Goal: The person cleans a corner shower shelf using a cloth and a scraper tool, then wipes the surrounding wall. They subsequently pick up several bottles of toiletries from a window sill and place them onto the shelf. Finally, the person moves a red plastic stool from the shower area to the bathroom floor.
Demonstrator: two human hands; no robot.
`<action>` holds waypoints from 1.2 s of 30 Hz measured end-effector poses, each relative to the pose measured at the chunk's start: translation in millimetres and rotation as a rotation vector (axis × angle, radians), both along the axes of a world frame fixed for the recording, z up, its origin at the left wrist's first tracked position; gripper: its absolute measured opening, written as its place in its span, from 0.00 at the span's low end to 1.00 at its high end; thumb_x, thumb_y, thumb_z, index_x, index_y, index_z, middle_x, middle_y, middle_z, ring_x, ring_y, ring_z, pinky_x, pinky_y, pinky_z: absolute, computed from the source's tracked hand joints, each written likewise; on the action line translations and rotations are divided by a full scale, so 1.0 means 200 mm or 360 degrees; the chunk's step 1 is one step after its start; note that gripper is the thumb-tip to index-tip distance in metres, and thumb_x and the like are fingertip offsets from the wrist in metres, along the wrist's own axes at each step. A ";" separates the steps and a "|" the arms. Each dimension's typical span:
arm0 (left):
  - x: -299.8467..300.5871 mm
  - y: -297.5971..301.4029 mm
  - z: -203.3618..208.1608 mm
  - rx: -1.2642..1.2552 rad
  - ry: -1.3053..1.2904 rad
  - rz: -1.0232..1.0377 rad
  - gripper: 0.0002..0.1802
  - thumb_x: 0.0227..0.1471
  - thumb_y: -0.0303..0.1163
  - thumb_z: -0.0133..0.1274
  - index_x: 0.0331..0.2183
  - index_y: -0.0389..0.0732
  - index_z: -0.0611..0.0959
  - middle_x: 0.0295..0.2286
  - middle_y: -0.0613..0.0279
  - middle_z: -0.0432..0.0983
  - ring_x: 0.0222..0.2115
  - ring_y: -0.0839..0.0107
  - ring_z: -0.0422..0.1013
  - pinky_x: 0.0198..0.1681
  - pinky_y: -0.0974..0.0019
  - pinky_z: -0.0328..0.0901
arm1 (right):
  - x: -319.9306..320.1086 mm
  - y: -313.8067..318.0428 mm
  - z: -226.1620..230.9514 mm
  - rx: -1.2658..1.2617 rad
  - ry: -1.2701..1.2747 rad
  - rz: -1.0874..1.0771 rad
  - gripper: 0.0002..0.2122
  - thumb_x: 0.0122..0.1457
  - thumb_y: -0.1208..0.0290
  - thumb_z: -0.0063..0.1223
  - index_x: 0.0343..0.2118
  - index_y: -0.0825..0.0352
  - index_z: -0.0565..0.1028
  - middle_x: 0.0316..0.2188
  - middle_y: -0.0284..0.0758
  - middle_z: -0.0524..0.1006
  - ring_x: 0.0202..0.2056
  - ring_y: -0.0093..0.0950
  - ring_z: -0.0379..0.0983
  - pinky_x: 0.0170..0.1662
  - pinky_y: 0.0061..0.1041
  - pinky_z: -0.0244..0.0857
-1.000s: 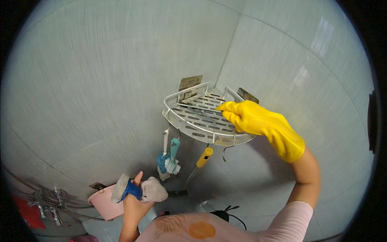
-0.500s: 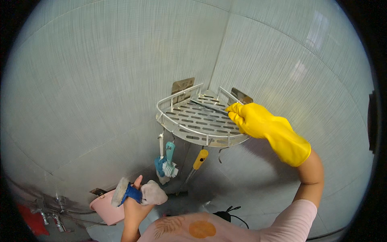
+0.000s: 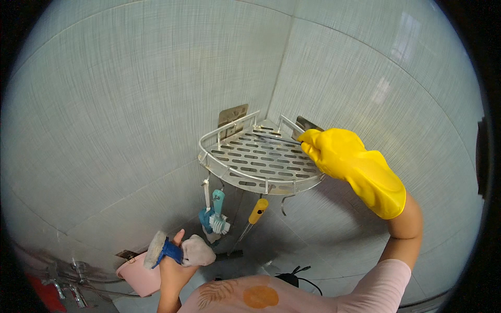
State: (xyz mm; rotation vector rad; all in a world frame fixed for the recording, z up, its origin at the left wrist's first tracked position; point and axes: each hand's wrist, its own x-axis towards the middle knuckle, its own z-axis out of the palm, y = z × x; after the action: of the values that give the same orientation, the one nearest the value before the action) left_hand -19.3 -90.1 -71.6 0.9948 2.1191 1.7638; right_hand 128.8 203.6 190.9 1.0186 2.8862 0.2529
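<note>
My right hand wears a yellow rubber glove and is closed around a thin dark stick-like tool. This tool reaches across the back of the silver corner shelf, a slotted metal rack with a rail; its far tip is too small to make out. Low on the left, my bare left hand is closed on a blue-handled scrubber with a round whitish pad. A bunched pale grey cloth rests in the same hand, hiding most of its fingers.
Below the shelf hang a turquoise brush, a blue brush with a white handle and a yellow-handled tool. A pink bucket is at lower left, beside metal taps. Tiled walls meet behind the shelf.
My right hand has shifted slightly right, and the stick-like tool's far tip has moved a little right and down along the shelf. My left hand keeps its hold.
</note>
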 end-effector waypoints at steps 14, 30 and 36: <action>-0.03 0.00 -0.07 0.0036 -0.0053 0.0073 0.41 0.25 0.27 0.69 0.46 0.36 0.73 0.33 0.55 0.74 0.34 0.67 0.72 0.37 0.67 0.66 | 0.04 0.01 -0.06 0.0010 0.0326 0.0598 0.15 0.57 0.62 0.44 0.46 0.58 0.73 0.43 0.32 0.75 0.42 0.34 0.72 0.42 0.32 0.67; -0.13 0.01 -0.11 0.0112 -0.0254 0.0135 0.41 0.24 0.23 0.67 0.47 0.36 0.71 0.35 0.57 0.73 0.35 0.69 0.71 0.40 0.67 0.66 | 0.02 -0.06 -0.03 0.0037 0.0123 0.0425 0.14 0.54 0.69 0.44 0.45 0.58 0.71 0.32 0.36 0.77 0.32 0.38 0.75 0.31 0.35 0.67; -0.11 0.04 0.10 -0.0040 -0.0002 -0.0284 0.45 0.26 0.26 0.69 0.50 0.37 0.67 0.36 0.56 0.73 0.37 0.68 0.71 0.42 0.67 0.65 | -0.01 -0.06 -0.04 -0.0139 0.0151 0.0547 0.16 0.54 0.71 0.43 0.47 0.61 0.69 0.31 0.39 0.76 0.32 0.38 0.74 0.31 0.35 0.67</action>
State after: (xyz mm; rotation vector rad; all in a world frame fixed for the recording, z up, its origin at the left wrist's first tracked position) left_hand -40.8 -81.4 -51.9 1.1369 1.9783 1.6485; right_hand 127.7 191.8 182.7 0.5302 3.1141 0.0965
